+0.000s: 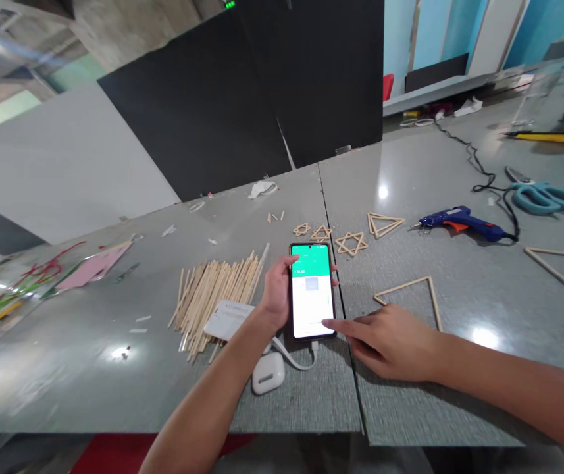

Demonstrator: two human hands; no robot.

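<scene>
My left hand (278,293) is wrapped round a smartphone (312,296), whose lit screen is green on top and white below. A white cable (294,361) is plugged into the phone's lower edge. With its index finger stretched out, my right hand (393,342) touches the lower part of the screen; its other fingers are curled. Beside the left wrist lie a white power bank (227,320), partly covered by the forearm, and a white earbud case (268,373). Under the power bank is a pile of thin wooden sticks (232,280). An angled stick frame (432,296) lies partly behind the right hand.
Small stick stars (352,244) and a stick triangle (384,225) lie beyond the phone. Farther right are a blue glue gun (464,222) with its cord, blue-handled scissors (543,196) and a yellow cutter (548,137). Pink paper (94,266) lies at left.
</scene>
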